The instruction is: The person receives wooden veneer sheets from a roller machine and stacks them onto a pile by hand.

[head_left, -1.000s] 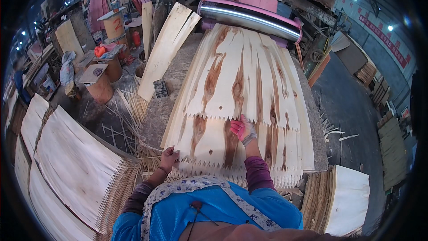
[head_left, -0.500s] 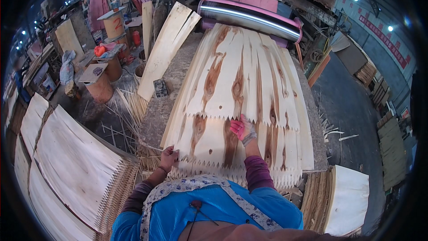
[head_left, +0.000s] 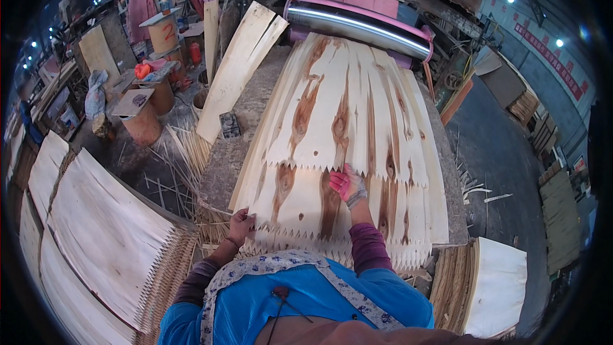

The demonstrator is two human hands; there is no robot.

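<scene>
A stack of pale wood veneer sheets (head_left: 357, 115) with brown grain streaks lies in front of me, its near edges cut into teeth. The top sheet sits farther back, so a lower veneer sheet (head_left: 300, 201) shows before it. At the toothed edge of the top sheet, my right hand (head_left: 349, 187), pink on the fingers and grey near the wrist, has its fingers closed on that edge. My left hand (head_left: 241, 225) pinches the near left corner of the lower sheet. Both thumbs and fingertips are partly hidden.
Beyond the stack runs a shiny roller (head_left: 357, 24) with pink ends. A long veneer strip (head_left: 242, 70) leans at its left, near a small dark block (head_left: 230, 125). Toothed veneer piles (head_left: 108, 230) stand at left, another pile (head_left: 495, 287) at right. Drums (head_left: 142, 124) stand far left.
</scene>
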